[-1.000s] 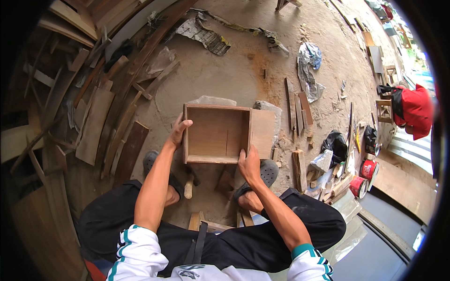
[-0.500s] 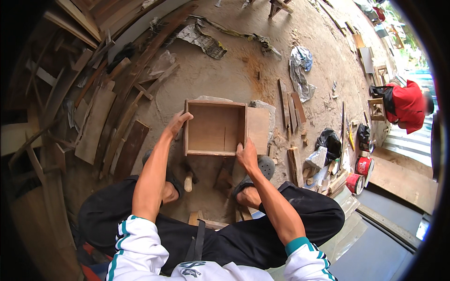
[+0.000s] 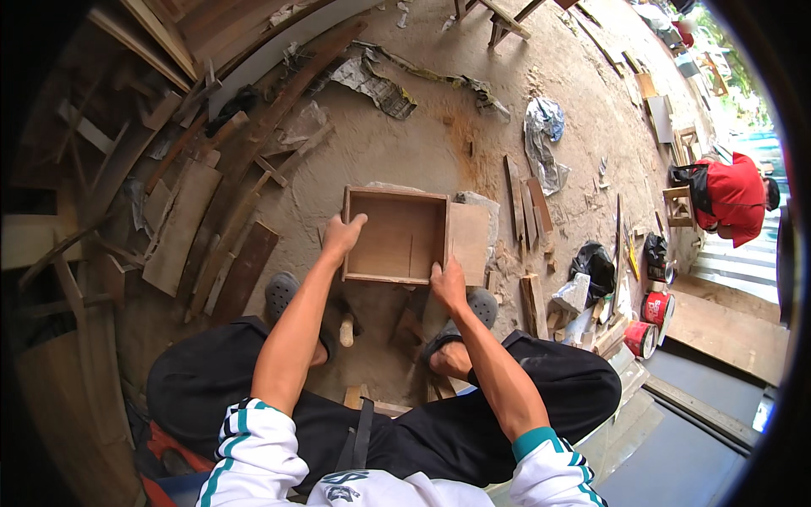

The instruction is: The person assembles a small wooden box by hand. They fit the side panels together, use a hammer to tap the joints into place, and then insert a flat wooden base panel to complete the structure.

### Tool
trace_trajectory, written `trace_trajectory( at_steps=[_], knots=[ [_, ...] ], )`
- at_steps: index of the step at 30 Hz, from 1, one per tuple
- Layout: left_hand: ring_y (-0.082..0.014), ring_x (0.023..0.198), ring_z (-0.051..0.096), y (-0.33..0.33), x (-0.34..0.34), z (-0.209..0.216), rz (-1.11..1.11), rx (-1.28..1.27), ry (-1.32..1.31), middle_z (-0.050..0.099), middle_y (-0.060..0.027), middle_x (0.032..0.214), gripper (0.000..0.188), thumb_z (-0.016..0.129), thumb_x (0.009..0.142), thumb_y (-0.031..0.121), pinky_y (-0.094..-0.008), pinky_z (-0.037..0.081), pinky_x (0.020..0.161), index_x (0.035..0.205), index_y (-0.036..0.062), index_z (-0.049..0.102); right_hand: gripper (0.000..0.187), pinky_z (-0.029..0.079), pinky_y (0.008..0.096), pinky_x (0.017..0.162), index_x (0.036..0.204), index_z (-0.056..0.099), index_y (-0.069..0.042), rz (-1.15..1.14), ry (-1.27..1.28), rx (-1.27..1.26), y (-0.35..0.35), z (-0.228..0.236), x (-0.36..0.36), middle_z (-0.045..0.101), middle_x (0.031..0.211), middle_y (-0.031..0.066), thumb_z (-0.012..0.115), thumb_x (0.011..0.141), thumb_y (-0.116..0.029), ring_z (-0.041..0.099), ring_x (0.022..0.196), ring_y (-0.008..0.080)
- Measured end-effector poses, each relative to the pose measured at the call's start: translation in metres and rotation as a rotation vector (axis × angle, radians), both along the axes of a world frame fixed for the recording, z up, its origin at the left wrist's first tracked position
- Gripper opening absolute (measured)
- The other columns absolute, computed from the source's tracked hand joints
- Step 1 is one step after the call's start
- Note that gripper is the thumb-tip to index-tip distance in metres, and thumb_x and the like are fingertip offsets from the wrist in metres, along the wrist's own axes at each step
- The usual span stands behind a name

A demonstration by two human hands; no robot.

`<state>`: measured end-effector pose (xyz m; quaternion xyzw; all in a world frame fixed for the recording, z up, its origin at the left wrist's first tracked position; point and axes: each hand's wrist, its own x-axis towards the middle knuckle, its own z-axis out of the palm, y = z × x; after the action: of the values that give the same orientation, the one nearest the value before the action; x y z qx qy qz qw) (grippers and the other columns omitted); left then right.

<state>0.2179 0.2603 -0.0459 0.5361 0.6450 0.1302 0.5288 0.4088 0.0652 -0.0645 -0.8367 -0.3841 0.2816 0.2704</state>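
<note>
An open wooden drawer (image 3: 394, 241) faces up in front of me, above the ground between my feet. My left hand (image 3: 341, 237) is closed on its left wall, the thumb over the rim. My right hand (image 3: 448, 281) grips the near right corner, with the thumb on the wall's edge. A flat wooden panel (image 3: 468, 241) sits against the drawer's right side; whether it is joined to the drawer I cannot tell. A dark line runs along part of the drawer's bottom. Below the drawer, a tool with a pale wooden handle (image 3: 346, 329) stands between my feet.
Scrap boards (image 3: 245, 270) are heaped along the left. Short wood pieces (image 3: 525, 203), a black plastic bag (image 3: 594, 269) and red cans (image 3: 640, 338) lie to the right. Crumpled wrapping (image 3: 545, 144) is farther off. A person in red (image 3: 735, 198) sits at far right.
My left hand has slid nearer along the drawer's left wall. The drawer sits slightly farther right and lower in the picture, as the whole view has shifted a little too.
</note>
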Motion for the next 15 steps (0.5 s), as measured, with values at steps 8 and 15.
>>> trace_trajectory(
  at_steps=[8, 15],
  knots=[
    [-0.0397, 0.105, 0.062, -0.032, -0.018, -0.008, 0.052, -0.003, 0.001, 0.064, -0.0299, 0.11, 0.061, 0.066, 0.077, 0.033, -0.0419, 0.047, 0.092, 0.117, -0.0128, 0.057, 0.029, 0.049, 0.0534, 0.077, 0.086, 0.061, 0.013, -0.074, 0.071, 0.085, 0.009, -0.011, 0.0, 0.061, 0.084, 0.0367, 0.058, 0.084, -0.016, 0.061, 0.085, 0.0513],
    [-0.0404, 0.111, 0.06, -0.036, -0.018, -0.003, -0.008, 0.01, 0.051, 0.063, -0.0309, 0.115, 0.068, 0.068, 0.079, 0.043, -0.0426, 0.045, 0.096, 0.118, -0.0125, 0.058, 0.033, 0.051, 0.0448, 0.076, 0.096, 0.064, 0.01, -0.089, 0.327, -0.055, 0.013, -0.005, 0.009, 0.066, 0.085, 0.0314, 0.056, 0.084, -0.02, 0.068, 0.087, 0.0417]
  ],
)
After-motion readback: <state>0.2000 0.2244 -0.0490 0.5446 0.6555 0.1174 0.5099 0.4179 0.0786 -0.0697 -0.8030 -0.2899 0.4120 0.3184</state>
